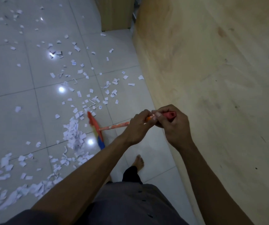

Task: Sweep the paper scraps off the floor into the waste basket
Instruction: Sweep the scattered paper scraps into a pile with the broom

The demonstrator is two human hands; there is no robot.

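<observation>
I hold a broom by its orange handle [114, 126]. My left hand [137, 127] grips the handle lower down, and my right hand [173, 125] is closed around its red top end. The multicoloured broom head [96, 129] rests on the floor beside a heap of white paper scraps [74, 137]. Many more scraps [75, 75] lie scattered over the pale tiles ahead and to the left, with a thicker band of scraps [17, 192] at the lower left. No waste basket is in view.
A large light wooden panel [211, 78] runs along the right side, close to my right hand. A wooden cabinet [116, 13] stands at the far end. My bare foot [138, 162] is on the tiles just behind the broom.
</observation>
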